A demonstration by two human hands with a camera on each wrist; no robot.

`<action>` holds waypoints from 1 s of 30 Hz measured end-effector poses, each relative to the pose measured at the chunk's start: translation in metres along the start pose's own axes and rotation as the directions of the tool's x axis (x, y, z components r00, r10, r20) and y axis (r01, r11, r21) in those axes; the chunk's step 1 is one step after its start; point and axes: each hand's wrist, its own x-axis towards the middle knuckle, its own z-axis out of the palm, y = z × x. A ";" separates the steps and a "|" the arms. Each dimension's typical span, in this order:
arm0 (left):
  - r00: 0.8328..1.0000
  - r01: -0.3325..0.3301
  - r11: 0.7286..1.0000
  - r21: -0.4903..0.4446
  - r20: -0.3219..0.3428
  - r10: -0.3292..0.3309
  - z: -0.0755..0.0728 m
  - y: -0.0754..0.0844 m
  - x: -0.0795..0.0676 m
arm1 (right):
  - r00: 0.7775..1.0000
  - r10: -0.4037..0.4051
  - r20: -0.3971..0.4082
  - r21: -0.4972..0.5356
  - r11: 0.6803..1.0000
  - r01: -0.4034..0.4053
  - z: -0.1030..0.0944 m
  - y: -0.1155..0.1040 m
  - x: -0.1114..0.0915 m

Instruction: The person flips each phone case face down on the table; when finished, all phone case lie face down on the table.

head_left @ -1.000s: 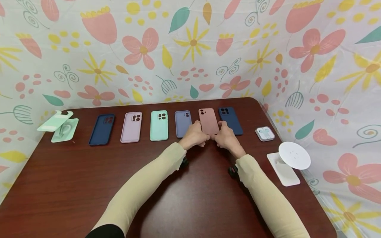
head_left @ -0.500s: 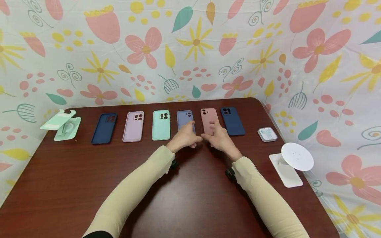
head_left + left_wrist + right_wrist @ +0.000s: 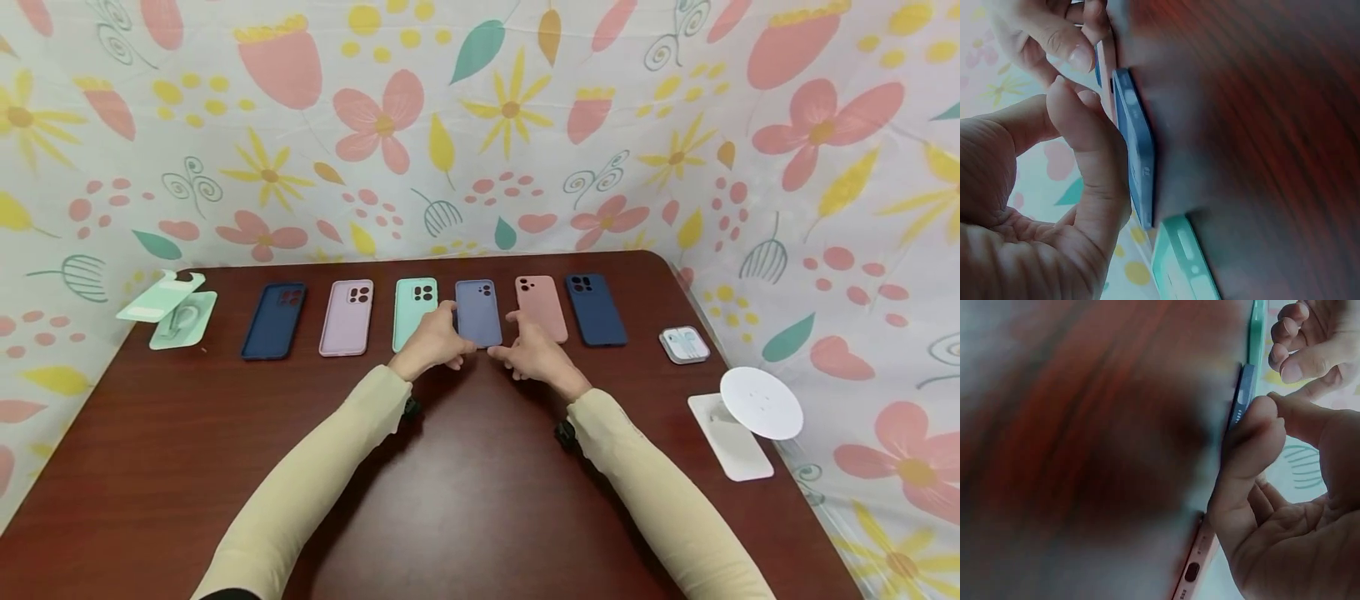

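In the head view, a grey-blue phone case point(image 3: 478, 313) lies flat on the brown table. My left hand point(image 3: 435, 337) is at its lower left, index finger and thumb spread beside that edge and overlapping the mint phone case point(image 3: 413, 307). At its lower right is my right hand point(image 3: 536, 350), thumb near the bottom corner and index finger reaching over the edge of the pink phone case point(image 3: 543, 304). The left wrist view shows the grey-blue case point(image 3: 1142, 150) lying flat just beyond my left fingers. Neither hand grips anything.
A dark blue case point(image 3: 596, 310) lies right of the pink one. Left stand a lilac case point(image 3: 347, 318) and another dark blue case point(image 3: 274, 322). A mint folding stand point(image 3: 180, 315) is far left. Boxed earphones point(image 3: 684, 344) and a white round-topped stand point(image 3: 761, 403) are right.
Both hands have moved left along the row, from the pink case to the grey-blue one. The pink case stays on the table with the hands off its sides. The head view has shifted slightly.
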 end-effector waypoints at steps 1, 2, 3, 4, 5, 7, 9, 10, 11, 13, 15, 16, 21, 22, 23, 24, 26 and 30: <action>1.000 0.001 1.000 0.000 0.002 -0.001 0.000 -0.001 0.001 | 1.000 0.007 0.008 0.001 1.000 -0.007 0.001 0.000 0.001; 1.000 0.003 1.000 -0.005 0.004 -0.003 0.000 -0.002 0.002 | 1.000 0.016 0.014 0.004 1.000 -0.016 0.002 -0.001 0.003; 1.000 0.008 1.000 -0.014 0.012 -0.008 -0.001 -0.003 0.002 | 0.999 0.026 0.021 0.007 1.000 -0.026 0.003 -0.001 0.004; 1.000 0.017 0.999 -0.028 0.024 -0.016 -0.001 -0.004 0.003 | 0.999 0.038 0.025 0.013 0.999 -0.038 0.004 -0.001 0.005; 0.999 0.028 0.999 -0.044 0.037 -0.027 0.000 -0.005 0.004 | 0.998 0.050 0.029 0.016 0.999 -0.050 0.005 -0.001 0.007; 0.997 0.055 0.996 -0.073 0.064 -0.051 0.000 -0.006 0.005 | 0.997 0.069 0.034 0.017 0.997 -0.070 0.007 -0.002 0.010; 0.994 0.081 0.993 -0.088 0.086 -0.074 0.001 -0.006 0.007 | 0.996 0.085 0.035 0.009 0.996 -0.085 0.008 -0.003 0.013; 0.992 0.091 0.992 -0.088 0.090 -0.084 0.001 -0.007 0.008 | 0.995 0.091 0.036 0.005 0.996 -0.091 0.009 -0.004 0.014; 0.992 0.097 0.992 -0.085 0.089 -0.089 0.001 -0.007 0.008 | 0.995 0.097 0.037 0.001 0.995 -0.097 0.010 -0.005 0.016; 0.992 0.100 0.991 -0.084 0.083 -0.093 0.001 -0.007 0.010 | 0.994 0.106 0.038 -0.009 0.994 -0.106 0.011 -0.006 0.019; 0.993 0.099 0.991 -0.086 0.072 -0.093 0.001 -0.007 0.012 | 0.993 0.115 0.039 -0.016 0.993 -0.114 0.011 -0.007 0.022; 0.994 0.097 0.991 -0.092 0.068 -0.091 0.001 -0.007 0.012 | 0.992 0.119 0.040 -0.019 0.993 -0.118 0.011 -0.008 0.024; 0.995 0.075 0.992 -0.106 0.068 -0.068 0.002 -0.008 0.015 | 0.990 0.133 0.037 -0.024 0.991 -0.132 0.012 -0.009 0.027; 0.996 0.071 0.991 -0.109 0.069 -0.064 0.002 -0.007 0.016 | 0.991 0.131 0.034 -0.023 0.991 -0.131 0.012 -0.009 0.027; 0.996 0.068 0.992 -0.110 0.070 -0.061 0.002 -0.007 0.016 | 0.991 0.129 0.031 -0.022 0.992 -0.128 0.012 -0.009 0.027; 0.996 0.068 0.991 -0.113 0.072 -0.060 0.002 -0.007 0.016 | 0.992 0.126 0.028 -0.021 0.992 -0.125 0.012 -0.009 0.026; 0.996 0.068 0.990 -0.126 0.074 -0.059 0.002 -0.006 0.015 | 0.992 0.121 0.025 -0.016 0.993 -0.121 0.012 -0.010 0.026; 0.995 0.072 0.988 -0.136 0.079 -0.062 0.003 -0.006 0.014 | 0.993 0.116 0.026 -0.008 0.993 -0.116 0.012 -0.008 0.023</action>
